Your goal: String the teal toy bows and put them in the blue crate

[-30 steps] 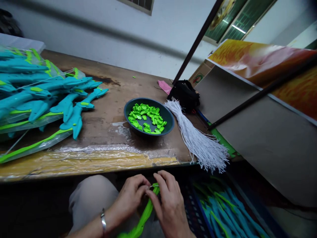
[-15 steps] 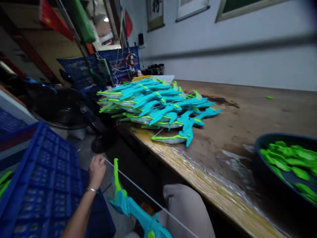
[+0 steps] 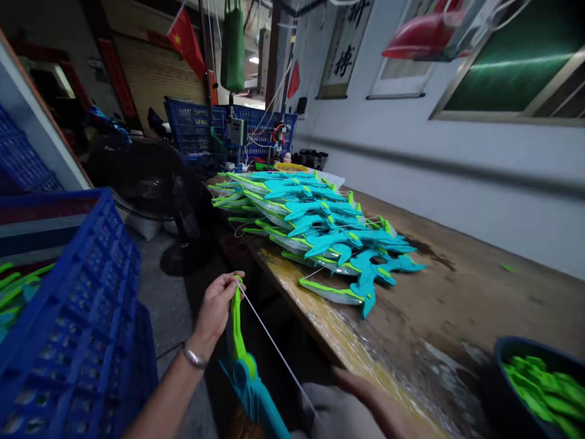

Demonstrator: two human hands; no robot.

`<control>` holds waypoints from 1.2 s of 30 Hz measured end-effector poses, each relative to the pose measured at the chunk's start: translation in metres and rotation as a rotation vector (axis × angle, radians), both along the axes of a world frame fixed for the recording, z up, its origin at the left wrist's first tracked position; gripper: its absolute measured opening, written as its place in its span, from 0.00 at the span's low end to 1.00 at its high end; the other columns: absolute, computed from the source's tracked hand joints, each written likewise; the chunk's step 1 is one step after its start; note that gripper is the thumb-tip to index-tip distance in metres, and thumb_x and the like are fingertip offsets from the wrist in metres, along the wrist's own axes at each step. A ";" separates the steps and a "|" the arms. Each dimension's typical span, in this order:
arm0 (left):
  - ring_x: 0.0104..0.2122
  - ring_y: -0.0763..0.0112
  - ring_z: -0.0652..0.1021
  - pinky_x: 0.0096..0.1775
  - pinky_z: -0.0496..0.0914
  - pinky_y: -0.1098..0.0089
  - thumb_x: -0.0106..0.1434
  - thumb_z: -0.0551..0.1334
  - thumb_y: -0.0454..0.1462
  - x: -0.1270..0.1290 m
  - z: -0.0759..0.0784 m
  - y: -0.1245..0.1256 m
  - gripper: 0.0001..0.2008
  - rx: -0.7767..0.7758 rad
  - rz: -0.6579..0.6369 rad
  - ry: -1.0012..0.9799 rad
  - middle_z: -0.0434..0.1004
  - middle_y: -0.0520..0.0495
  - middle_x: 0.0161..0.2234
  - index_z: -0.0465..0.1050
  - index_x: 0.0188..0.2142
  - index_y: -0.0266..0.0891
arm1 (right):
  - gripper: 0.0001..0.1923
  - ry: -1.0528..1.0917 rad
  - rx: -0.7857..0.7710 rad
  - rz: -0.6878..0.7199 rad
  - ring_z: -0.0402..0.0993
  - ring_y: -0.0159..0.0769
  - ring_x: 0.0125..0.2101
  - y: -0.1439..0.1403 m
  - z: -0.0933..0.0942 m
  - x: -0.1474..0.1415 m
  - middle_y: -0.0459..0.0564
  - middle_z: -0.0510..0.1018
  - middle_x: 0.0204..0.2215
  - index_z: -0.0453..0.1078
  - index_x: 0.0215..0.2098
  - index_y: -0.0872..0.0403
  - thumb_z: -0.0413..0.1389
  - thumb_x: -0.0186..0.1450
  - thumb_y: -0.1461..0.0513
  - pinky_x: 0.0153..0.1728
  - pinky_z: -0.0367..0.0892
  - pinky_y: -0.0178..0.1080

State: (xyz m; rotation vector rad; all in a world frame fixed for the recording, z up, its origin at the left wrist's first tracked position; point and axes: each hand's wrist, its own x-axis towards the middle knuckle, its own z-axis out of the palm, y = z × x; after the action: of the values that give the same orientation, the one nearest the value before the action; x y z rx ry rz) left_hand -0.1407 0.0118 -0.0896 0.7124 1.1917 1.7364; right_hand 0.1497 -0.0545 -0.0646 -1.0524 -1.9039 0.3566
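Many toy bows (image 3: pixel 320 231) heaped on worn wooden table (image 3: pixel 479 299), left hand (image 3: pixel 217 305) pinching bow tip (image 3: pixel 236 292), right hand (image 3: pixel 365 396) unclear

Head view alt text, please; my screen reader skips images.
A left hand grips the green tip of a teal toy bow beside a wooden table piled with bows; the right hand is blurred.

Glossy plastic toy bow (image 3: pixel 242 366); worn, seemingly wooden table (image 3: pixel 457 292).
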 end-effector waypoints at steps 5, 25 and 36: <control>0.38 0.68 0.77 0.43 0.69 0.70 0.61 0.67 0.38 0.028 0.046 -0.021 0.06 0.137 -0.058 0.044 0.78 0.45 0.45 0.76 0.30 0.38 | 0.24 0.453 -0.855 0.367 0.74 0.32 0.20 0.047 0.055 -0.102 0.50 0.80 0.29 0.74 0.43 0.56 0.67 0.58 0.48 0.19 0.68 0.32; 0.34 0.70 0.74 0.38 0.71 0.71 0.60 0.71 0.43 0.025 0.038 -0.039 0.10 0.201 -0.152 -0.449 0.73 0.47 0.44 0.75 0.36 0.42 | 0.21 0.658 -0.751 0.229 0.50 0.26 0.20 0.047 0.068 -0.145 0.40 0.62 0.18 0.72 0.30 0.55 0.66 0.60 0.46 0.21 0.49 0.29; 0.30 0.71 0.68 0.35 0.70 0.71 0.59 0.71 0.40 0.012 0.037 -0.040 0.10 0.590 -0.445 -0.738 0.61 0.53 0.27 0.73 0.37 0.42 | 0.10 0.344 -0.211 0.305 0.68 0.29 0.24 0.033 0.080 -0.152 0.43 0.72 0.24 0.76 0.31 0.52 0.54 0.68 0.64 0.27 0.61 0.31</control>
State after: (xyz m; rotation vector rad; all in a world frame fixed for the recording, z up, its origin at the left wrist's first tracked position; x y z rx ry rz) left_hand -0.1288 -0.0277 -0.0524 0.5266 0.0039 1.7215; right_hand -0.0019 -0.0213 0.0153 -0.7703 -1.7354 0.8716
